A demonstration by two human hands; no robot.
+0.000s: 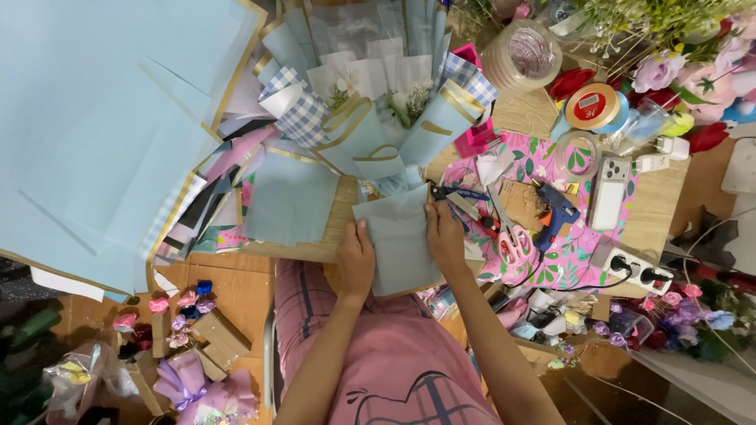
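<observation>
My left hand (pixel 356 258) and my right hand (pixel 443 233) grip the two sides of a pale blue wrapping paper sheet (pixel 398 244) at the table's near edge. The sheet folds around the lower stem end of a bouquet (pixel 386 118) that lies on the table, wrapped in blue paper with gold edges and blue checked paper, with small white flowers at its centre. Both hands press the sheet's edges inward.
A stack of blue paper sheets (pixel 102 134) fills the left. Right of my hands lie scissors (pixel 508 228), a blue glue gun (pixel 556 211), a phone (pixel 609 193), tape rolls (pixel 592 108) and a power strip (pixel 639 270). Small paper roses (pixel 177 303) lie on the floor.
</observation>
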